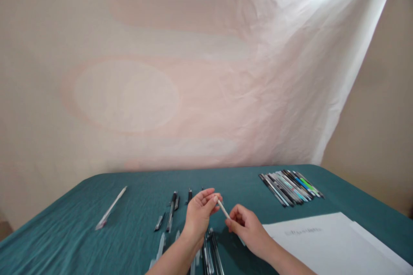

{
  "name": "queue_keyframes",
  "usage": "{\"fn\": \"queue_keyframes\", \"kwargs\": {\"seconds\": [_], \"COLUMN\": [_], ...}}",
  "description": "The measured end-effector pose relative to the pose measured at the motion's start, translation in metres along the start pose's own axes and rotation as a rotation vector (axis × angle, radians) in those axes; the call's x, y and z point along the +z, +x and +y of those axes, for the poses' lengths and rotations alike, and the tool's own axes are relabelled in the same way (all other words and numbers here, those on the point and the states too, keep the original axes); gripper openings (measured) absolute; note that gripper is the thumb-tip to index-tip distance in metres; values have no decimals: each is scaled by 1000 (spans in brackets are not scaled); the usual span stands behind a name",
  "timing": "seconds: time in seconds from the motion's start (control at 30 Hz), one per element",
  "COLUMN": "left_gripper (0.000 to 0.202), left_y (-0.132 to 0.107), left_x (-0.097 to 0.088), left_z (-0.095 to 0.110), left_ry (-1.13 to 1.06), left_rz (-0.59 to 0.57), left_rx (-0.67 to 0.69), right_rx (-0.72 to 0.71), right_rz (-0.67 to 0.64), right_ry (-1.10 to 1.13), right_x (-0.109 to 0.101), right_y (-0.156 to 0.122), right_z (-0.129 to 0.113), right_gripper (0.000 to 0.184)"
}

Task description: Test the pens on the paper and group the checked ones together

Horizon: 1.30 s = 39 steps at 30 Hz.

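Both my hands are raised a little above a teal tablecloth (135,240), pinching the two ends of one thin white pen part (223,209). My left hand (199,215) grips its upper end with curled fingertips. My right hand (245,225) pinches the lower end. Below and between my wrists lies a loose bunch of dark and clear pens (209,253). A few black pen pieces (171,215) lie just left of my left hand.
A single white pen (110,210) lies apart at the left. A tidy row of several pens (290,187) sits at the far right of the table. White paper sheets (325,240) lie at the right front. A pale cloth backdrop hangs behind.
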<state>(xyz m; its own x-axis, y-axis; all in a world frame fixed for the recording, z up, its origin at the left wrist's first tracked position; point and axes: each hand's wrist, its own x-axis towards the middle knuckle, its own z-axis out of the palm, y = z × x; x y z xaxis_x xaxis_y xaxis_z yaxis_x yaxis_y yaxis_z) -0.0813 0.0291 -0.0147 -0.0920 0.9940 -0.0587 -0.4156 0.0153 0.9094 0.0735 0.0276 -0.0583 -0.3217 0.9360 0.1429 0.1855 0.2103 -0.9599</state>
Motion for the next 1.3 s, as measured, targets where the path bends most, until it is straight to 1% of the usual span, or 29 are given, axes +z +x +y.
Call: {"fn": "queue_keyframes", "kwargs": {"seconds": [0.17, 0.3, 0.43, 0.5, 0.57, 0.63, 0.7, 0.8, 0.9, 0.97, 1.0, 1.07, 1.1, 1.13, 1.17, 1.2, 1.23, 1.27, 1.3], "left_gripper": [33, 32, 29, 26, 22, 17, 14, 13, 10, 8, 10, 20, 22, 24, 26, 29, 32, 34, 37], "left_y": [0, -2, -3, -1, 2, 6, 7, 3, -7, -18, -25, -40, -48, -56, -63, -69, -74, -77, -78], "left_x": [1, 3, 5, 5, 4, 4, 5, 11, 21, 28, 31, 38, 41, 43, 45, 46, 47, 47, 46], "left_z": [2, 4, 7, 9, 12, 13, 12, 9, 7, 7, 6, 4, 0, -4, -10, -17, -25, -34, -43], "left_ry": [9, -8, -54, -86, -131, -184, -226, -264, -280, -273, -248, -160, -94, -12, 94, 224, 358, 491, 607], "left_rz": [20, 38, 61, 72, 80, 76, 61, 31, -18, -78, -131, -226, -262, -323, -401, -518, -641, -775, -899], "left_rx": [-13, -20, -38, -59, -86, -131, -201, -277, -303, -305, -306, -348, -371, -369, -328, -276, -189, -89, 36], "right_rx": [-56, -93, -111, -197, -363, -550, -684, -754, -796, -846, -858, -821, -765, -692, -598, -497, -386, -271, -155], "right_rz": [-54, -61, -49, -39, -49, -64, -77, -58, 33, 103, 135, 220, 267, 322, 381, 441, 505, 537, 538], "right_ry": [-101, -166, -173, -215, -313, -469, -651, -831, -855, -832, -811, -733, -684, -632, -589, -549, -498, -427, -337], "right_x": [-5, -5, -4, -5, -8, -12, -15, -17, -21, -31, -37, -55, -65, -75, -86, -97, -108, -120, -131], "right_y": [-4, -4, -8, -11, -15, -18, -19, -18, -15, -13, -13, -12, -12, -12, -13, -14, -16, -19, -23], "right_z": [-8, -10, -14, -18, -23, -27, -30, -32, -35, -40, -43, -52, -56, -59, -60, -60, -57, -51, -44], "right_gripper": [25, 29, 27, 25, 27, 29, 31, 33, 31, 29, 28, 24, 21, 19, 18, 19, 21, 24, 27]}}
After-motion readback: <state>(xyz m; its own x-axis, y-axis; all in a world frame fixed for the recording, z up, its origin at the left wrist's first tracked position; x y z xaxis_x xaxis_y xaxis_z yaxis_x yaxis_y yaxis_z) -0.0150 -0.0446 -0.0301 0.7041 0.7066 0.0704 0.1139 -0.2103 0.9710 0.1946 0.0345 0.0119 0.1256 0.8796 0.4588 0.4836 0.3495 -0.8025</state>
